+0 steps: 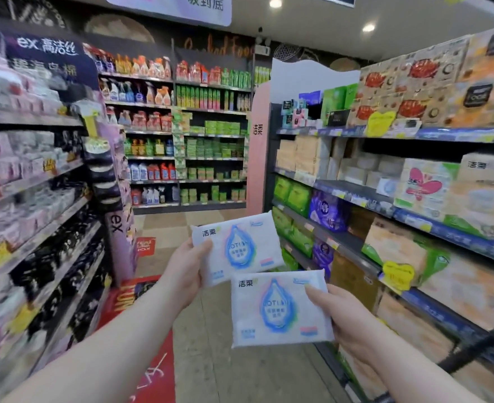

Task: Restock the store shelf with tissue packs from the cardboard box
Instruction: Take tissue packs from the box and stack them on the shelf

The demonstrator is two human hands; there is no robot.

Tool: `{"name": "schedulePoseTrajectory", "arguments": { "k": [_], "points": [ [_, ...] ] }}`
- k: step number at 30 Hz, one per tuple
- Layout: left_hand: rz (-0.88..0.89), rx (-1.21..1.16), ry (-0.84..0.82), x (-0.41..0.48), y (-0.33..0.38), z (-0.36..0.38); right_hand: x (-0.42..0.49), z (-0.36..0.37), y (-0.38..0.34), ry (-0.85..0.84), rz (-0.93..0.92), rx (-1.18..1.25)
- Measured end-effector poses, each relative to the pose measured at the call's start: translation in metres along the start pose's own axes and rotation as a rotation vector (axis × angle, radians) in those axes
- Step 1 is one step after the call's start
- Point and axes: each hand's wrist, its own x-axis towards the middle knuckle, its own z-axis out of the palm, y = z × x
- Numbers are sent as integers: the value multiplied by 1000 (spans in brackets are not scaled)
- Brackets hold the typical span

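Two in carry: left grip [186, 269] clasps upper tissue pack [237, 247], right grip [346, 318] lower tissue pack [277, 311]; next probably needs finding their shelf [353, 242] gap.

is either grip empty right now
No, the left grip holds the upper tissue pack and the right grip holds the lower tissue pack.

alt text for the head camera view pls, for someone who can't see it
In a store aisle, a person's left hand holds one white tissue pack and the right hand holds a second tissue pack, both printed with a blue drop. Stocked tissue shelves run along the right, other stocked shelves along the left.
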Motion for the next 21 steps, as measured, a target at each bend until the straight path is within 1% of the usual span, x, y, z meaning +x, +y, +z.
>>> {"name": "schedulePoseTrajectory", "arguments": {
  "k": [4, 7, 14, 21],
  "points": [
    [8, 33, 75, 62, 2, -10, 70, 14, -11, -48, 3, 18],
    [47, 41, 71, 116, 8, -8, 129, 16, -22, -74, -13, 51],
    [54, 10, 58, 240, 13, 19, 257, -9, -55, -71, -19, 39],
    [20, 32, 62, 353, -1, 41, 346, -28, -76, -13, -16, 68]
  ]
}}
